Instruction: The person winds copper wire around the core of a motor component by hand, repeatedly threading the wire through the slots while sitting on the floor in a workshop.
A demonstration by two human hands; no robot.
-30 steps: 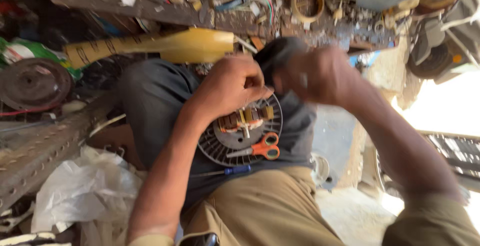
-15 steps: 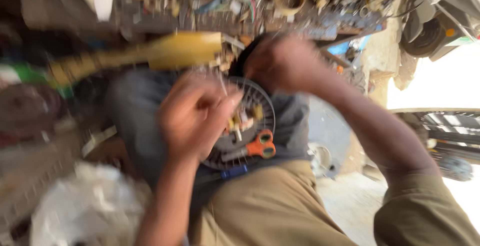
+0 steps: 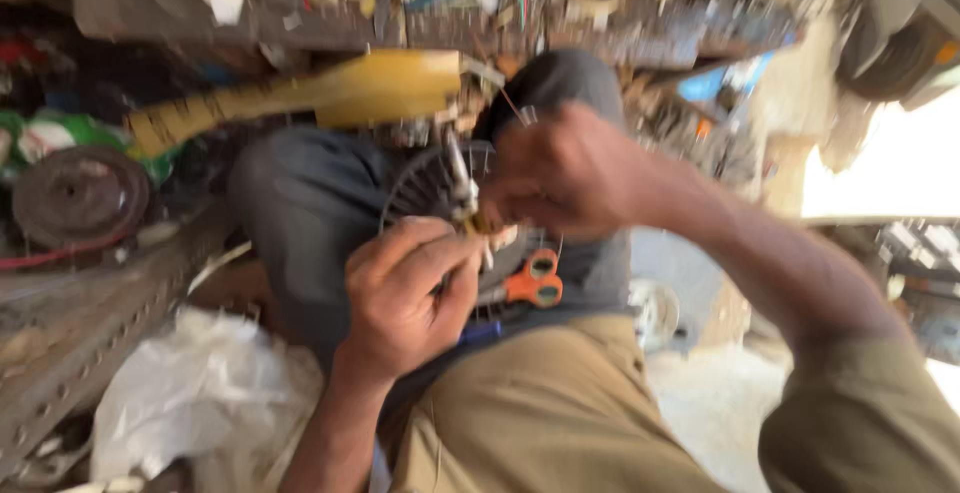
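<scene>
Cluttered workshop; both hands point(image 3: 480, 243) pinch wires over round fan grille point(image 3: 425, 188).

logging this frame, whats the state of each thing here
left hand: closed on a small part at the fan grille, blurred
right hand: closed, pinching thin wires above the grille
fan grille: round, resting on the lap, partly hidden by the hands
orange scissors: lying on the lap, blades hidden, unheld
yellow tool: lying flat, untouched
white plastic bag: crumpled on the floor

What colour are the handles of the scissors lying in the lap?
Orange. The scissors show in the head view, just right of the left hand.
</scene>
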